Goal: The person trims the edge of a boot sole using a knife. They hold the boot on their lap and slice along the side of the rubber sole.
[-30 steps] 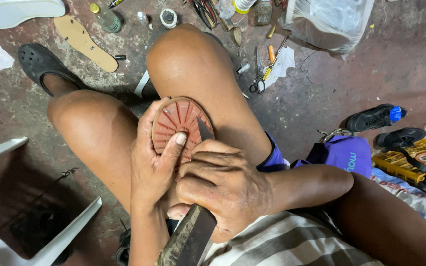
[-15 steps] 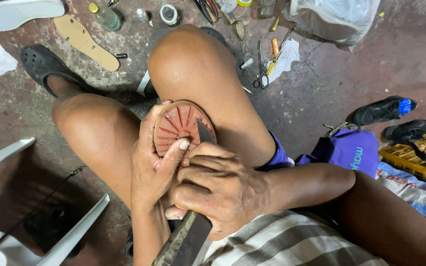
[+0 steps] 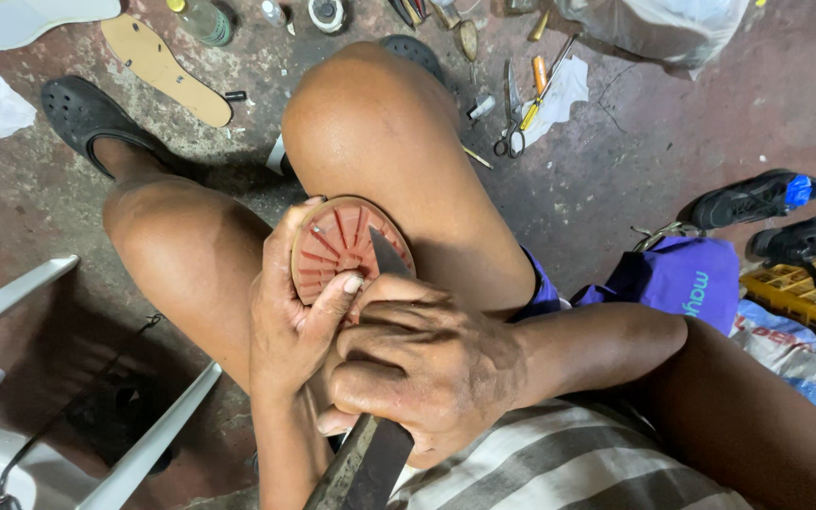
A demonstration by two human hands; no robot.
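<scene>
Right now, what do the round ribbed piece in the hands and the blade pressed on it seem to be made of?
The round piece looks like moulded rubber or plastic: dull reddish-brown, with raised ribs fanning out and a paler rim. The blade looks like metal, probably steel: flat, dark grey, matt, coming to a point. The left hand cups the piece; the right hand grips the dark handle, whose material I cannot tell.

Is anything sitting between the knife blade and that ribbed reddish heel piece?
Nothing visible. The knife, gripped in the right hand, lies directly on the heel piece. The left hand cups it from the side, thumb beside the blade, not under it.
</scene>
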